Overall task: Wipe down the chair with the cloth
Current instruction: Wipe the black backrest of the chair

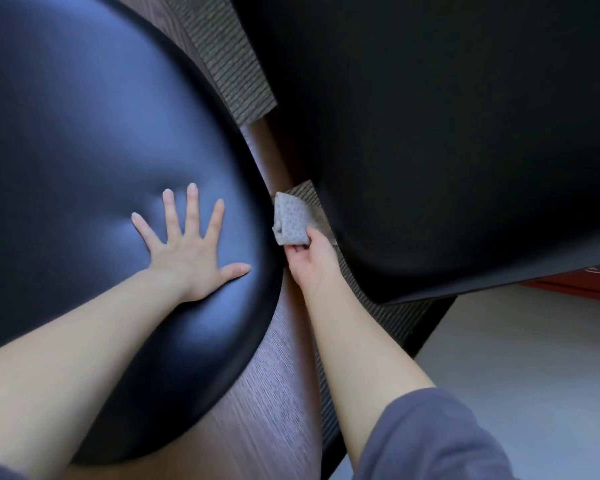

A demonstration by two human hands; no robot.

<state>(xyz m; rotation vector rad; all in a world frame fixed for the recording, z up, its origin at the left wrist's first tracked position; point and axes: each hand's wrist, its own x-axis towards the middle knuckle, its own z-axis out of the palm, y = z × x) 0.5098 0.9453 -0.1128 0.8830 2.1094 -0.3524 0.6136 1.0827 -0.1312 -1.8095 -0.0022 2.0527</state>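
A chair with a glossy black padded cushion (84, 140) on a dark wood frame (274, 403) fills the left half of the view. My left hand (191, 247) presses flat on the cushion with fingers spread. My right hand (309, 265) pinches a folded grey dotted cloth (290, 220) just right of the cushion's edge, over the wood frame. A second black padded surface (447, 133) fills the upper right, separated from the first cushion by a narrow gap.
Ribbed grey-brown fabric (232, 64) shows in the gap between the two black cushions. A pale floor (534, 358) lies at the lower right, with a red-brown object (589, 287) at the right edge. My grey sleeve (437, 441) is at the bottom.
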